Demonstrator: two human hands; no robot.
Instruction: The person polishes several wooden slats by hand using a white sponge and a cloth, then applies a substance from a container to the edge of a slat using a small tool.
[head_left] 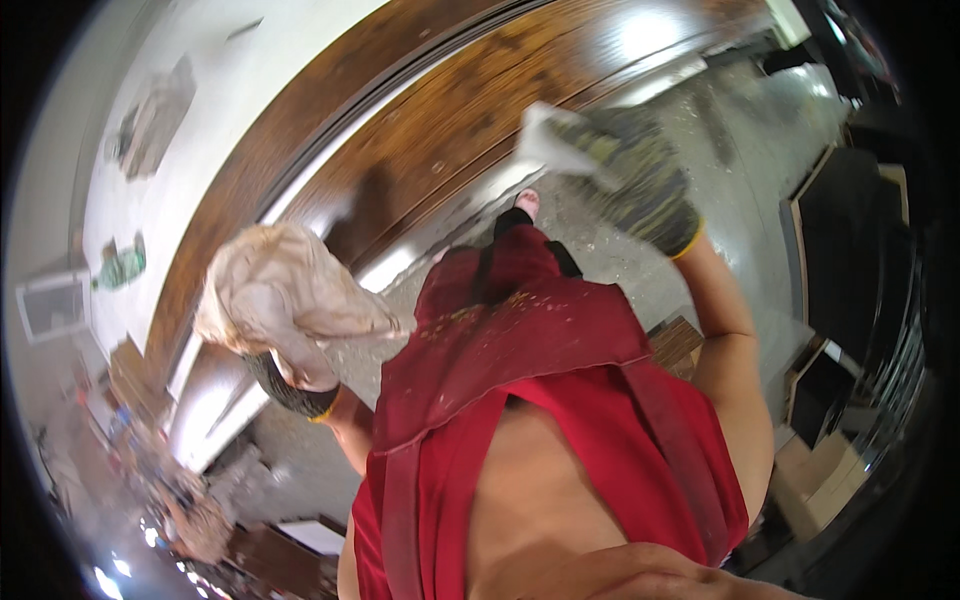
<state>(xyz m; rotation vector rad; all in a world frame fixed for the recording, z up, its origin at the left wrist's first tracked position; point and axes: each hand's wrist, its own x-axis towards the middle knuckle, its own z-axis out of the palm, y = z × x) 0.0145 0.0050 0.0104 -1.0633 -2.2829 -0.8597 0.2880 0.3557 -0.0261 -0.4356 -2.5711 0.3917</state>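
My left hand [285, 385], in a dark knitted glove with a yellow cuff edge, is closed on a bunched cream cloth [285, 285]. The cloth hides most of the fingers and lies against the near edge of a glossy brown wooden panel [430, 150]. Out to the right, my right hand [640, 175] wears a mottled green-grey knitted glove, blurred by motion. It grips a flat white piece [553, 142] that juts left over the panel's near edge; its exact kind is too smeared to tell.
Beyond the panel a white surface [245, 100] bears a crumpled grey-beige bundle [160, 120] and a greenish clear plastic bottle [122, 265]. Dark panels [850, 240] lean on the right, above an open cardboard box [815, 485]. Grey concrete floor [745, 150] lies below.
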